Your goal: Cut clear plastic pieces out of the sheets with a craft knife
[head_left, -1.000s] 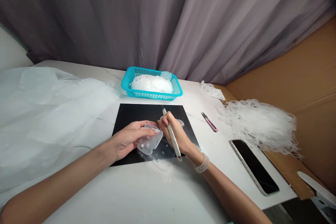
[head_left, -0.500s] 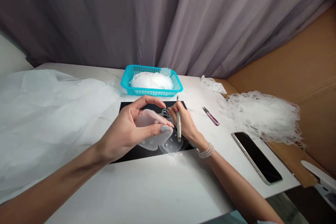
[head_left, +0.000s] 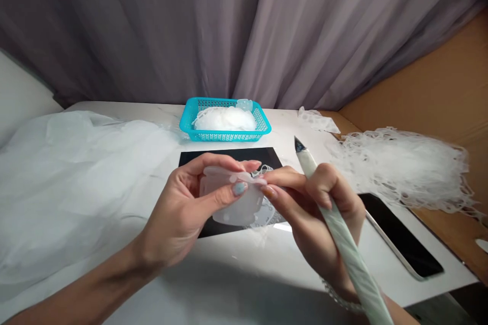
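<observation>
My left hand (head_left: 186,208) is closed around a translucent white, flexible, folded sheet (head_left: 229,213) with small holes, the thumb pressing on its near face. At the sheet's right edge, the thumb and forefinger of my right hand (head_left: 316,213) pinch it. That same hand also grips a slim pointed tool (head_left: 345,238) with a dark tip and a pale wrapped handle, its tip pointing up and away from the sheet. Beneath both hands lies a black mat (head_left: 263,154). A few thin white loops (head_left: 265,169) and a clear patterned piece (head_left: 269,213) show on it, partly hidden.
Behind the mat stands a blue basket (head_left: 229,136) filled with soft white material. Filmy white sheeting (head_left: 76,188) covers the left side. To the right are a phone (head_left: 404,238), a heap of white cut-out scraps (head_left: 407,167) and a smaller scrap (head_left: 318,121).
My right hand has come nearer and turned, raising the tool off the mat area, and now pinches the sheet's edge. My left fingers have closed down on the sheet. The pink snips are now hidden.
</observation>
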{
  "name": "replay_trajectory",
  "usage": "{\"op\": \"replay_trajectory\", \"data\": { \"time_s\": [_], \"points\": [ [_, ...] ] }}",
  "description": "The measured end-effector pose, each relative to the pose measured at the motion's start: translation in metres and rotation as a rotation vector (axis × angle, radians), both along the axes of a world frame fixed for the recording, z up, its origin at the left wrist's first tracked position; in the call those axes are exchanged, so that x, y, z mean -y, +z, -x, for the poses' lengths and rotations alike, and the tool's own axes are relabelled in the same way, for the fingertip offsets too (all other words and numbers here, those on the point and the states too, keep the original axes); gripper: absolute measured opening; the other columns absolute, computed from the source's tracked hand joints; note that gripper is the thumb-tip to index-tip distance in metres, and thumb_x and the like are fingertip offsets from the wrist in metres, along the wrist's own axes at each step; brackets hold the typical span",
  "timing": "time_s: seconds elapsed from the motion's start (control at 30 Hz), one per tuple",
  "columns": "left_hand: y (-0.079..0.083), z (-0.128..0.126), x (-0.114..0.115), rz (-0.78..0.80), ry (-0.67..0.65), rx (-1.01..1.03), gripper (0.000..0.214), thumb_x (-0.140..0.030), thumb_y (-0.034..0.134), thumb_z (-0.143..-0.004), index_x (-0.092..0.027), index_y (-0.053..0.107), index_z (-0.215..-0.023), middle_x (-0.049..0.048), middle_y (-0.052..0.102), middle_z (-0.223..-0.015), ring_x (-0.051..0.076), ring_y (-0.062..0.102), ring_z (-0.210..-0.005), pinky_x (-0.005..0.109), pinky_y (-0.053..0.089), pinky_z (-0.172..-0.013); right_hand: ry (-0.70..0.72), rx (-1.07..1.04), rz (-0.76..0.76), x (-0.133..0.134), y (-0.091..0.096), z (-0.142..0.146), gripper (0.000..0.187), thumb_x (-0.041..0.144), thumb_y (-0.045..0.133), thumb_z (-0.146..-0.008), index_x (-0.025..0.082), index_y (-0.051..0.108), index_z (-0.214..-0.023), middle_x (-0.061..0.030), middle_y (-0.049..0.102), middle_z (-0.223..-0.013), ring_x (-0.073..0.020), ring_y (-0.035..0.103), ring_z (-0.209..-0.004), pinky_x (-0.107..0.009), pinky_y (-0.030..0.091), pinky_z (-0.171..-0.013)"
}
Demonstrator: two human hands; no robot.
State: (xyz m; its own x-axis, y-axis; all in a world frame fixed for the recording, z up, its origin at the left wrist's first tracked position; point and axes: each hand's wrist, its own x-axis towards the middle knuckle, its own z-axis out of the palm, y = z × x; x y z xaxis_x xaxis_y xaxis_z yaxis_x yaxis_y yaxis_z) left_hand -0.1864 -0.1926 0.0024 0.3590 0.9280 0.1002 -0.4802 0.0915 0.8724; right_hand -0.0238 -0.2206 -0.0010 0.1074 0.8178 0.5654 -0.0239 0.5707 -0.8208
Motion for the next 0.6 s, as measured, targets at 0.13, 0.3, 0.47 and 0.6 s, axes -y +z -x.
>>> {"op": "replay_trajectory", "data": {
  "time_s": [0.13, 0.3, 0.47, 0.6],
  "points": [
    [0.002, -0.001, 0.005, 0.154, -0.062, 0.099, 0.015, -0.018, 0.079, -0.082, -0.031, 0.076, -0.075, -0.0083, 0.078, -0.096, 0.011, 0.073, -0.092, 0.011, 0.056, -0.066, 0.002, -0.019, -0.055, 0.003, 0.0, 0.001, 0.045, -0.001, 0.068, -0.084, 0.024, 0.034, -0.071, 0.0052, 0.079, -0.088, -0.0135, 0.071, -0.076, -0.027, 0.054, -0.062],
    [0.003, -0.003, 0.009, 0.264, -0.081, 0.154, 0.015, -0.018, 0.081, -0.078, -0.03, 0.075, -0.073, -0.0072, 0.077, -0.096, 0.012, 0.072, -0.09, 0.012, 0.055, -0.064, -0.054, 0.01, -0.075, 0.004, 0.003, 0.002, 0.044, 0.001, 0.069, -0.084, 0.025, 0.035, -0.071, 0.0044, 0.079, -0.086, -0.017, 0.073, -0.076, -0.03, 0.056, -0.061],
    [0.002, -0.007, 0.006, 0.398, 0.135, 0.125, 0.035, -0.024, 0.074, -0.085, -0.035, 0.068, -0.118, -0.0006, 0.064, -0.135, 0.019, 0.063, -0.118, 0.026, 0.057, -0.092, -0.339, 0.181, -0.139, -0.004, -0.001, -0.007, 0.043, 0.006, 0.073, -0.082, 0.025, 0.036, -0.07, 0.0008, 0.078, -0.083, -0.0186, 0.073, -0.074, -0.031, 0.057, -0.064],
    [0.001, -0.007, 0.001, 0.603, 0.018, 0.165, 0.05, -0.046, 0.054, -0.095, -0.022, 0.055, -0.139, 0.0126, 0.055, -0.144, 0.032, 0.056, -0.129, 0.049, 0.051, -0.105, -0.335, 0.447, -0.34, -0.01, -0.016, -0.01, 0.038, 0.0, 0.067, -0.083, 0.024, 0.041, -0.071, -0.0027, 0.078, -0.091, -0.0186, 0.075, -0.083, -0.031, 0.06, -0.069]
  ]
}}
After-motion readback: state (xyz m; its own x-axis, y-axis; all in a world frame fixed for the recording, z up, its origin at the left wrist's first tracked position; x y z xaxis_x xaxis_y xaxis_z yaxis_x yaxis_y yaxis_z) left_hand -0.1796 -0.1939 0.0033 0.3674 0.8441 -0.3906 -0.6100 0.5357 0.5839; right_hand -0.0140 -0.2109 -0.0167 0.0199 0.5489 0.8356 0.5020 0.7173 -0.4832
